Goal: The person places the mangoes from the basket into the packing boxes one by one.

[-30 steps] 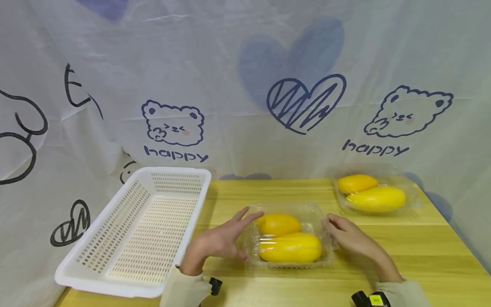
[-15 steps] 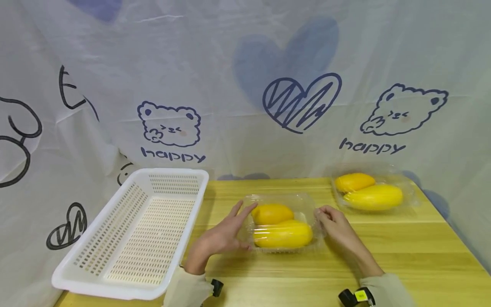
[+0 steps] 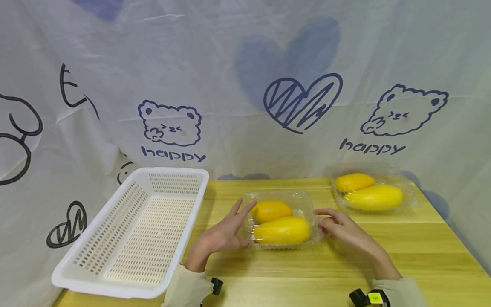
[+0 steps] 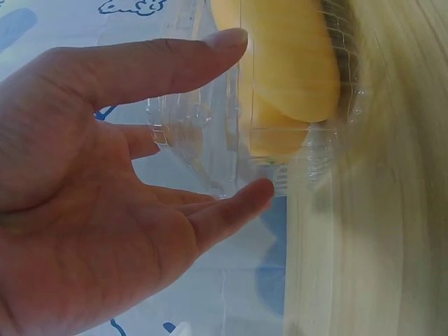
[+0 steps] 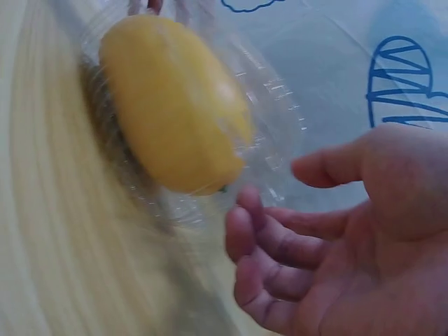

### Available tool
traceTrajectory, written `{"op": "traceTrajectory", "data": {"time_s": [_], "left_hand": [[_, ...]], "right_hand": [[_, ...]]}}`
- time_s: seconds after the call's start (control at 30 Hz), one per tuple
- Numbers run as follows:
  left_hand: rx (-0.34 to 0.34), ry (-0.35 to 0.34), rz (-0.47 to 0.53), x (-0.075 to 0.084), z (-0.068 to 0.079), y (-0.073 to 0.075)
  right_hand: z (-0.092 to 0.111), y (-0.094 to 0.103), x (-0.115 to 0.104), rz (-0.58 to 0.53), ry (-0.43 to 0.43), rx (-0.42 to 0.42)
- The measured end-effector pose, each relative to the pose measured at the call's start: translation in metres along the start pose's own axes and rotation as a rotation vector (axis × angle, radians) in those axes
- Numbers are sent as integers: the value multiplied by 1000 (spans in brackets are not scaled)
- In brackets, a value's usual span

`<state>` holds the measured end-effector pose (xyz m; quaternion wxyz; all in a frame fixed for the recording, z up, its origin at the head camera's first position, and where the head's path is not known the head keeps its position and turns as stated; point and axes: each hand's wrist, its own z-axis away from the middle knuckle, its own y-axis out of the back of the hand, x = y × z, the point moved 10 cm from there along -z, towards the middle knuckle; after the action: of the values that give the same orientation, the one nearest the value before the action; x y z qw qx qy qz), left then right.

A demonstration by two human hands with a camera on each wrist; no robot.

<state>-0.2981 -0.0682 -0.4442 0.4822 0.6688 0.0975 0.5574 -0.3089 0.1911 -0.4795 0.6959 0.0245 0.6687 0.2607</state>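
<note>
A clear plastic clamshell box [image 3: 303, 204] sits mid-table with its lid down. Inside lie a shorter orange-yellow fruit [image 3: 272, 212] and a longer yellow oblong fruit [image 3: 281, 230]. My left hand [image 3: 224, 232] spans the box's left side, thumb at the front corner and fingers spread toward the back. In the left wrist view its thumb [image 4: 168, 66] and outstretched fingers overlap the clear wall. At the right edge is my right hand [image 3: 343, 228], fingers loosely bent. The right wrist view shows that hand [image 5: 336, 245] beside the box, its thumb apart from the fingers.
A white perforated basket [image 3: 192, 228] stands at the left of the wooden table [image 3: 287, 281]. Another clear box [image 3: 408, 194] holding two yellow fruits [image 3: 374, 197] is at the back right. A printed cloth [image 3: 234, 140] hangs behind the table.
The box has shifted slightly back and left, the left hand staying at its side. The right hand's fingers have loosened from a closer pinch at the right edge.
</note>
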Motion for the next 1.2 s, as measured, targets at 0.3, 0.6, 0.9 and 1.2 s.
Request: {"op": "traceTrajectory", "data": {"time_s": [0.3, 0.6, 0.9, 1.2], "left_hand": [[-25, -12, 7, 1, 0, -4], [153, -106, -100, 37, 11, 17], [77, -233, 150, 91, 2, -29], [-171, -87, 587, 66, -14, -105]], "right_hand": [[10, -12, -5, -63, -3, -197], [14, -15, -6, -104, 4, -246], [14, -14, -4, -125, 22, -276], [13, -16, -2, -142, 20, -287]]}}
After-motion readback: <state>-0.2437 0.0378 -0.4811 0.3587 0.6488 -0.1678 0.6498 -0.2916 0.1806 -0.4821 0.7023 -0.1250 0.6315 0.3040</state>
